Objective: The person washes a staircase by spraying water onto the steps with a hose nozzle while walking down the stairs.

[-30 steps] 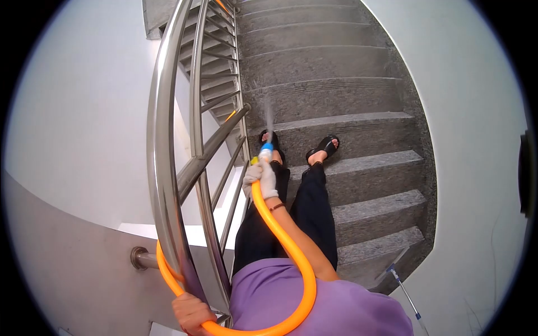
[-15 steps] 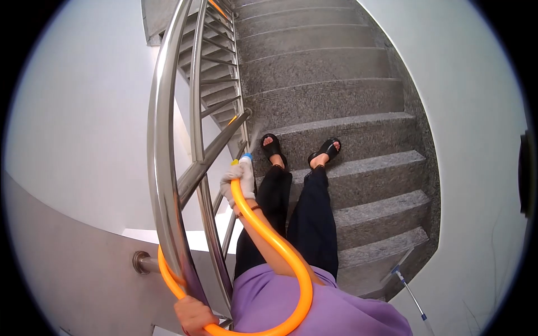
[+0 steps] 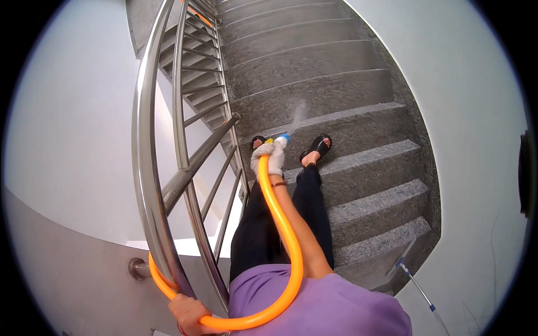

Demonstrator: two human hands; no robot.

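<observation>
An orange hose (image 3: 292, 246) loops in front of the purple top. My right hand (image 3: 269, 158), in a pale glove, is closed round the hose's spray nozzle (image 3: 282, 139), which has a blue tip and a yellow part. A fine spray of water (image 3: 298, 115) leaves the tip toward the stair edge ahead. Lower down at the left, my bare left hand (image 3: 189, 313) is wrapped round the hose, close to the handrail. From there the hose passes over the outer side of the metal railing (image 3: 147, 168). The gloved hand partly hides one black sandal.
Grey stone stairs (image 3: 314, 87) run ahead, with both sandalled feet (image 3: 318, 148) on them. A squeegee with a long handle (image 3: 412, 280) leans at the lower right. Pale walls (image 3: 471, 168) flank the stairs; another flight shows through the railing.
My right hand has swung to the right with the nozzle, away from the railing. The spray now lands farther right on the stairs. My left hand keeps its hold on the hose.
</observation>
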